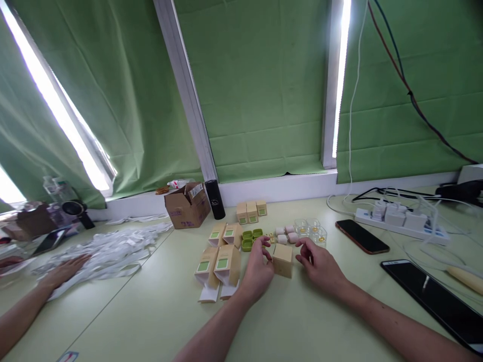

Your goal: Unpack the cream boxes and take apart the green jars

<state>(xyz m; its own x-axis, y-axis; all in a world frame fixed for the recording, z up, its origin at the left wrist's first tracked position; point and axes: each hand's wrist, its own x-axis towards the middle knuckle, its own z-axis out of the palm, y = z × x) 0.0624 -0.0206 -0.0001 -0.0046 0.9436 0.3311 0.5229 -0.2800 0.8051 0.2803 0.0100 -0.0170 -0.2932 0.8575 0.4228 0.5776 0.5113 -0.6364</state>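
L hand (260,269) is at the L side of the box (282,262), fingers bent w/ tips nr its side face; can't tell if they grip or just touch. R hand (319,264) is just R of the box, apart from it, fingers curled w/ a narrow gap btwn thumb & index, nothing seen in it. Box stands on the table (294,317) btwn the 2 hands, plain tan.

L of L hand: 4 labelled boxes (228,261), tan w/ green labels, in 2 rows; front pair have white flaps sticking out toward the person. Just beyond L hand: green tubs (247,245), then small pink-white pots (292,237) & clear cups (320,235) in a cluster to the R. Further back, 3 small boxes (252,211) side by side, then black tube (215,199) upright nr the wall, open carton (187,205) beside it.

Far L, a co-worker's hand (70,269) lies on a heap of white strips (113,249). On the R: phone (361,236), tablet (433,296) & power strip (403,223) w/ plugs in, cables around.
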